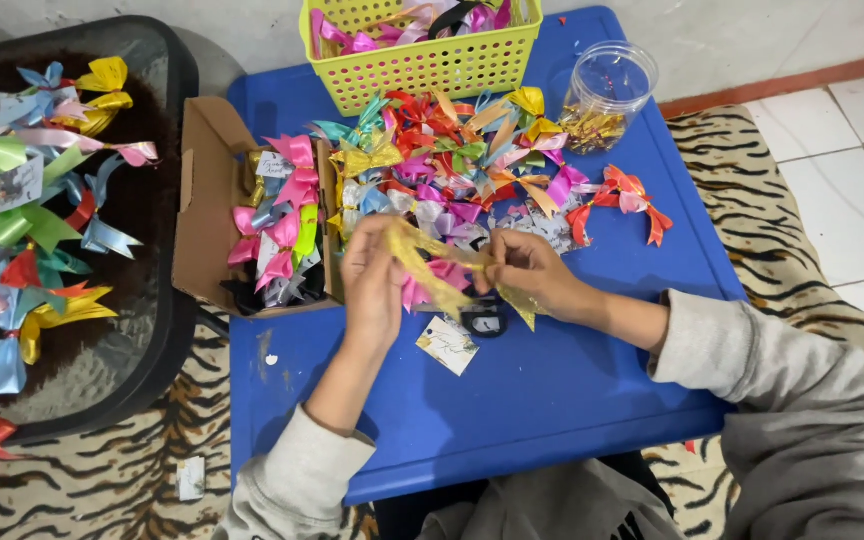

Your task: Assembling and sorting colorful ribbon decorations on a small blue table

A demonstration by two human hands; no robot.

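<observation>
I see a shiny gold ribbon (422, 262) stretched slantwise between my fingers (372, 262), pinched at both sides, its lower tail hanging crumpled just below the right ones.

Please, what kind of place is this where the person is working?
Probably a home floor used for small craft work. A low blue table stands on a tiger-striped rug beside white floor tiles, and both hands work a gold ribbon near a pile of ribbon bows.
</observation>
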